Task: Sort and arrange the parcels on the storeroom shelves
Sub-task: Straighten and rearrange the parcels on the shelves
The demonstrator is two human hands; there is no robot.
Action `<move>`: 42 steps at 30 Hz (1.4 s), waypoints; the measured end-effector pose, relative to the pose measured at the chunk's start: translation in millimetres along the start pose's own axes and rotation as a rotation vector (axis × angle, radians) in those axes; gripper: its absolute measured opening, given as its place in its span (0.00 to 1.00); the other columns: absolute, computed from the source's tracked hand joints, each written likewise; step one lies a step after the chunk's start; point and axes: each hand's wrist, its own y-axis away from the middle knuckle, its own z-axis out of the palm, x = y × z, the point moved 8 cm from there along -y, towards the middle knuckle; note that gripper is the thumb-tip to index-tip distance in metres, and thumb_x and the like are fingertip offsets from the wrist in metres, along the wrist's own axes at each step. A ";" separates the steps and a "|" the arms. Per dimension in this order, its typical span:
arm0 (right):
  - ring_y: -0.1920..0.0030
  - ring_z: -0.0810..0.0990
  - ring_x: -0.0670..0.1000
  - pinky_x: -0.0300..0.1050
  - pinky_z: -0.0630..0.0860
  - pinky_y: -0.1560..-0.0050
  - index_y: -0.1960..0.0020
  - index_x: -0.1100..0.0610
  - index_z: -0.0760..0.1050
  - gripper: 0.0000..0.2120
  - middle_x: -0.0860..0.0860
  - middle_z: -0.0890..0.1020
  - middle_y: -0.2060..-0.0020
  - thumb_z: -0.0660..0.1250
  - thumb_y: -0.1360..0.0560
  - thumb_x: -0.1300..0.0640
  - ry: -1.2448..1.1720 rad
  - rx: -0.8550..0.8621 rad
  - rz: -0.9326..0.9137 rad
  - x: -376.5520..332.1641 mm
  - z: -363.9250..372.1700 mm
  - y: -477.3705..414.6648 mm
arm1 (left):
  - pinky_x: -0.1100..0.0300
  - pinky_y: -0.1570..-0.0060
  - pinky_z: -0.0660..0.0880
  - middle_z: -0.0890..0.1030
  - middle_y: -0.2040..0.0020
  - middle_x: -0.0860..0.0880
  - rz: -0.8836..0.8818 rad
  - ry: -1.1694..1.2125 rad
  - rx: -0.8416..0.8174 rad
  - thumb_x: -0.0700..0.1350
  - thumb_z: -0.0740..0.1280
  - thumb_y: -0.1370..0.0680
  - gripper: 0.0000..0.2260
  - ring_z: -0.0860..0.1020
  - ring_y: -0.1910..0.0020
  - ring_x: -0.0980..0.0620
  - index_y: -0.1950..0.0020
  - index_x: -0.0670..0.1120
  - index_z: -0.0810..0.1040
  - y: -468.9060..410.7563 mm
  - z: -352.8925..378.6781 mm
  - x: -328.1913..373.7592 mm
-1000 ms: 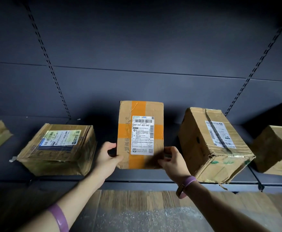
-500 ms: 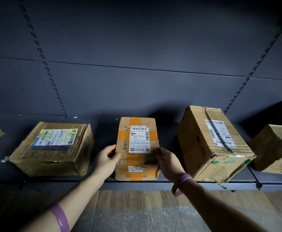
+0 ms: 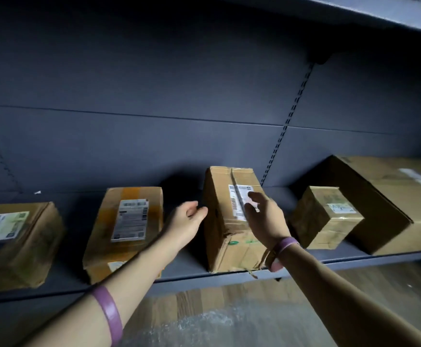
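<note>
Both hands are spread open around the tall box, which stands upright on the shelf near its front edge. The left hand is held just beside the box's left face, and the right hand is raised over the label on its near-right face; whether either already touches the cardboard cannot be told. Each grip is apart and nothing is clamped. Judged from this posture, the box is being framed from two sides so that it can be turned or squared up. To the left, the taped box lies flat, label up, with a narrow gap between. Further left a flat box is seen. To the right a small box sits close, touching a large box behind it, so room for sliding rightwards is limited.
</note>
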 end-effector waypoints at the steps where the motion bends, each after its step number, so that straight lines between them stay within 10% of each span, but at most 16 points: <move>1: 0.34 0.73 0.59 0.49 0.68 0.34 0.31 0.59 0.71 0.19 0.59 0.76 0.35 0.61 0.21 0.58 0.053 0.002 0.003 20.2 -10.3 -5.6 | 0.51 0.32 0.68 0.72 0.30 0.44 -0.035 -0.017 -0.006 0.47 0.64 0.20 0.22 0.71 0.33 0.49 0.27 0.43 0.68 1.0 16.4 -1.5; 12: 0.52 0.78 0.53 0.40 0.73 0.57 0.41 0.59 0.76 0.12 0.53 0.80 0.49 0.57 0.18 0.55 -0.199 -0.468 0.045 124.4 0.3 -23.4 | 0.63 0.43 0.66 0.73 0.30 0.47 -0.175 -0.161 0.320 0.46 0.63 0.19 0.21 0.71 0.33 0.47 0.26 0.47 0.67 9.9 94.8 -6.6; 22: 0.57 0.81 0.60 0.64 0.78 0.48 0.54 0.59 0.76 0.07 0.59 0.82 0.57 0.61 0.20 0.62 -0.465 -0.382 0.131 132.5 3.3 -15.9 | 0.59 0.45 0.71 0.79 0.41 0.51 -0.141 0.117 0.339 0.42 0.67 0.21 0.20 0.76 0.45 0.52 0.29 0.49 0.71 15.1 91.6 -25.1; 29: 0.51 0.83 0.59 0.52 0.83 0.51 0.47 0.61 0.70 0.11 0.59 0.80 0.49 0.63 0.26 0.74 -0.668 -0.267 0.126 136.7 -14.7 -1.7 | 0.47 0.42 0.75 0.77 0.41 0.52 -0.061 0.187 0.301 0.31 0.68 0.27 0.21 0.75 0.42 0.50 0.39 0.49 0.74 31.3 85.4 -21.1; 34: 0.56 0.79 0.49 0.34 0.79 0.66 0.52 0.59 0.68 0.14 0.56 0.77 0.52 0.63 0.28 0.77 -0.617 -0.239 0.083 139.3 -20.9 4.0 | 0.57 0.55 0.74 0.75 0.50 0.60 -0.025 0.175 0.316 0.28 0.70 0.30 0.21 0.73 0.51 0.60 0.50 0.53 0.72 34.1 86.1 -22.4; 42: 0.46 0.80 0.58 0.44 0.83 0.54 0.49 0.59 0.69 0.13 0.59 0.77 0.47 0.64 0.26 0.74 -0.651 -0.236 0.068 143.6 -19.6 4.7 | 0.55 0.50 0.75 0.76 0.43 0.55 -0.010 0.167 0.306 0.30 0.69 0.28 0.21 0.73 0.42 0.53 0.40 0.50 0.73 36.0 87.1 -19.0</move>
